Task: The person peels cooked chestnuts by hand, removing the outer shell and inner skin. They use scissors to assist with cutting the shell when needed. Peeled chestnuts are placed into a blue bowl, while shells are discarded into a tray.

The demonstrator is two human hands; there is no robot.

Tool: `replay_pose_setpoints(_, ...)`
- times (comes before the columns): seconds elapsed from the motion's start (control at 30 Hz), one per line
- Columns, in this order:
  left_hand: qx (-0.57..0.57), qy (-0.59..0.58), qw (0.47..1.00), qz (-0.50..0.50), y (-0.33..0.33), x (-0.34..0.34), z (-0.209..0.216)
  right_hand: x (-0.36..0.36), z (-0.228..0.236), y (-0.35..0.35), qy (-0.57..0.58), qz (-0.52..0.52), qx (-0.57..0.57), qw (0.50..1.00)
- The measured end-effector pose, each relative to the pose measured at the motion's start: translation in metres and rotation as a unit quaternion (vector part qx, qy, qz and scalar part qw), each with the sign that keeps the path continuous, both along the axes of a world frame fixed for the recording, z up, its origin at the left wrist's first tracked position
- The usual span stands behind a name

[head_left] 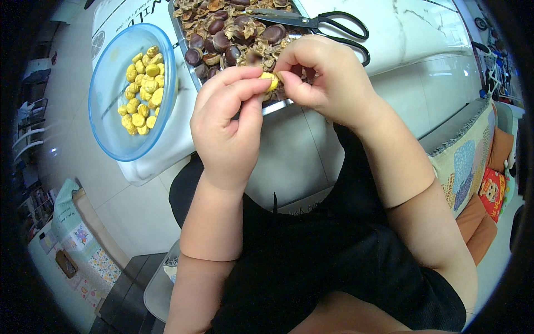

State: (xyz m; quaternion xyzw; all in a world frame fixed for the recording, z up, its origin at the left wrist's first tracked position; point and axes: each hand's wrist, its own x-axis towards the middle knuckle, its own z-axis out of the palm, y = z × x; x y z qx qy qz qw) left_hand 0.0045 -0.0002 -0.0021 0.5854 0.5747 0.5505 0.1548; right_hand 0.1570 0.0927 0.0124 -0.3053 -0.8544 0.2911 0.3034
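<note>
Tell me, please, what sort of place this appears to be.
Probably a home living room: a fringed, patterned throw lies over what looks like a sofa, a red cushion is near it, and a marble-patterned table holds a bowl of peeled chestnuts.

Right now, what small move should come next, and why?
Probably steady the left hand and make one light peeling pull with the right hand: the left pinches a yellow chestnut, the right's thumb and forefinger sit at its edge, and the bowl holds peeled chestnuts.
</note>
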Motion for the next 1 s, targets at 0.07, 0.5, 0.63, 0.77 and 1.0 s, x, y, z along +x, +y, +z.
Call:
replay_pose_setpoints(0.07,0.002,0.0,1.0,0.0,-0.0001,0.0,-0.0002,-0.0001,-0.0009,0.0008,0.014,-0.014,-0.016,1.0)
replay_pose_setpoints(0.5,0.017,0.002,1.0,0.006,0.0004,-0.0018,-0.0009,0.0044,0.0026,0.0027,0.108,0.064,-0.171,0.977)
replay_pose_setpoints(0.63,0.0,-0.031,0.999,-0.009,-0.0016,-0.001,0.0011,0.0047,0.0041,0.0034,0.069,0.079,-0.149,0.983)
replay_pose_setpoints(0.77,0.004,-0.032,0.999,-0.006,-0.0022,-0.0016,-0.0005,0.0039,0.0025,0.0051,0.041,0.086,-0.064,0.993)
replay_pose_setpoints(1.0,0.026,-0.012,1.0,-0.011,-0.0014,-0.0023,-0.0008,0.0047,0.0005,0.0053,0.049,0.088,-0.039,0.994)
